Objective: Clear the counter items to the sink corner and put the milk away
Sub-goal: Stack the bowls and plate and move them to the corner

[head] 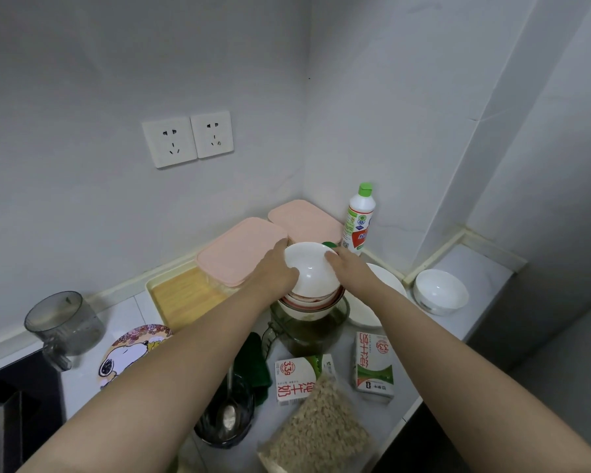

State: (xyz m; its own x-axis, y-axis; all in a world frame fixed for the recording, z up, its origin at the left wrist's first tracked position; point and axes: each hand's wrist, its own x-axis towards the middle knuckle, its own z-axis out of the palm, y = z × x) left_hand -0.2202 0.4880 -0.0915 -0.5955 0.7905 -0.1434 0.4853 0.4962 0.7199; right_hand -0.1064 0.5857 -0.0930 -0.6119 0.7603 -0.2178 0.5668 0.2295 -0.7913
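Both grips are closed on the white bowl (309, 268): my left grip (273, 269) is wrapped round its left side, and my right grip (347, 268) has the right rim, thumb hooked over the edge. The bowl's tilted over a stack of bowls (311, 300) sitting in the mouth of a glass jug (309, 331) on the table (405, 387). The milk's down nearer me, lying flat: one milk carton (296, 378) just in front of the jug, second milk carton (374, 365) off to its right. A bag of oats (318, 430) overlaps the first. Past the bowl there are two pink-lidded boxes (239, 250) and a dish soap bottle (359, 220) in the corner.
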